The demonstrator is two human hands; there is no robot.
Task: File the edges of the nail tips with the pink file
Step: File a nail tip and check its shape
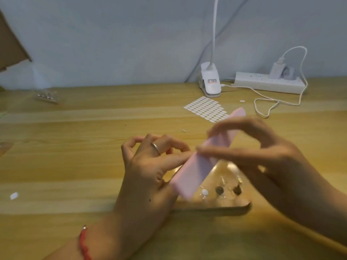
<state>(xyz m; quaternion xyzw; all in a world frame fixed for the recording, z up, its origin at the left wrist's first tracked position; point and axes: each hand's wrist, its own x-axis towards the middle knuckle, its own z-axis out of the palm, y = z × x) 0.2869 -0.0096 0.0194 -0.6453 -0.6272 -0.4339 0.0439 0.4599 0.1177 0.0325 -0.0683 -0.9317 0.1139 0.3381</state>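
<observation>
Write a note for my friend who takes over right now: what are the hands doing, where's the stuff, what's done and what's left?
Right hand: grips the pink file, slanted above the clear tray.
Left hand: fingertips pinched at the file's left edge; any nail tip there is too blurred to make out.
Tray: on the wooden desk under both hands, small pieces inside.
Done: filing looks under way.
Left: how many tips remain, cannot tell.

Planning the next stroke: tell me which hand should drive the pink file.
Right. The right hand pinches the pink file between thumb and fingers. The left hand only meets its edge with pinched fingertips; blur hides any nail tip.
</observation>
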